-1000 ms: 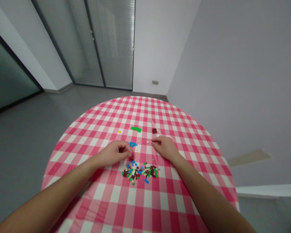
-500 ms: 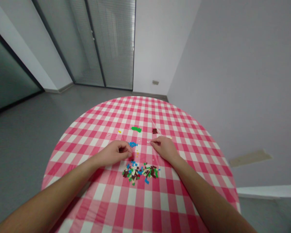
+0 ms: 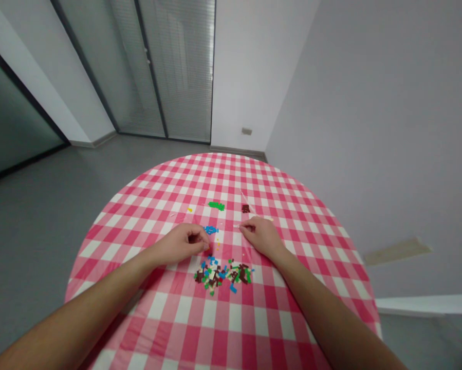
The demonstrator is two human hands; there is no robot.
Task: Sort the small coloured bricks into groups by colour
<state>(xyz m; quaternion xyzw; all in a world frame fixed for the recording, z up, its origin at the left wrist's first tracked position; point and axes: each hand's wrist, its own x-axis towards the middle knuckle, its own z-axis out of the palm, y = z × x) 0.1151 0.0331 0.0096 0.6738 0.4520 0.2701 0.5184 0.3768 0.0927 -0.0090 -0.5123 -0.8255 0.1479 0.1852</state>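
Note:
My left hand [image 3: 184, 242] is curled with thumb and forefinger together, just above and left of a mixed pile of small building bricks [image 3: 213, 277]. A tiny dark brown brick [image 3: 210, 252] shows right by its fingertips; whether they grip anything is too small to tell. Beyond those fingers lies a group of blue bricks [image 3: 210, 230]. Over on the right, my right hand [image 3: 262, 236] rests on the table with its fingertips pinched beside small white pieces [image 3: 236, 226]. What is between these fingertips I cannot make out.
Green bricks [image 3: 216, 206], dark brown bricks [image 3: 246, 208] and a yellow piece [image 3: 190, 209] lie farther back in separate groups. Everything sits on a round table with a red-and-white checked cloth [image 3: 223, 174]. A grey wall [image 3: 388, 128] stands to the right, glass doors [image 3: 177, 77] behind.

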